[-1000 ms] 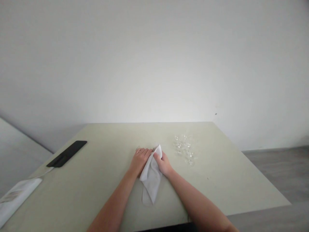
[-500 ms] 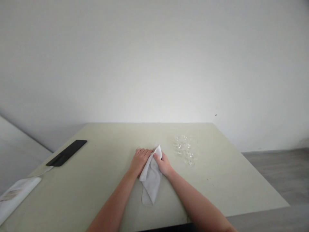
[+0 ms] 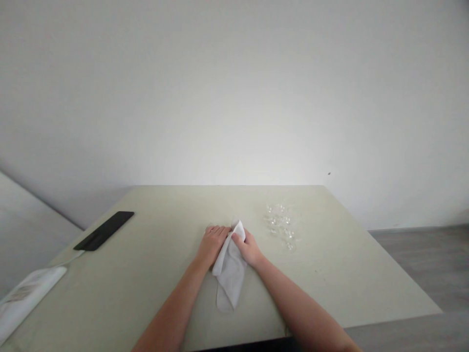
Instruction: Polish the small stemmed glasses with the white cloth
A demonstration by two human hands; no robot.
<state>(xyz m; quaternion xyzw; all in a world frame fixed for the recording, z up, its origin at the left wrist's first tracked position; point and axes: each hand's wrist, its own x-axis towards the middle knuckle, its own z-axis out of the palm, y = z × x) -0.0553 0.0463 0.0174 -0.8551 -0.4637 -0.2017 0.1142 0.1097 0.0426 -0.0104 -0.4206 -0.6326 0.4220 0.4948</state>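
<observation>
Near the middle of the table, my hands are close together around a thin white cloth (image 3: 231,274). My right hand (image 3: 249,249) grips the cloth's top, with the thumb pressed on its front and a fold standing up beside it. The rest of the cloth hangs down toward me, ending in a loose corner. My left hand (image 3: 213,243) is curled shut just left of the cloth, its fingers reaching to the cloth's edge. A faint transparent edge shows past its knuckles, looking like part of a clear glass; most of it is hidden by the hand and cloth.
Several clear glasses (image 3: 281,221) stand grouped on the table (image 3: 351,274), right of my hands. At the left edge lie a black flat panel (image 3: 104,231) and a white packet-like object (image 3: 32,298) with a pale cord between them. A plain wall (image 3: 234,98) rises behind.
Both hands keep nearly the same hold and place. The cloth's lower part has shifted very slightly to the right, and the view has moved a little.
</observation>
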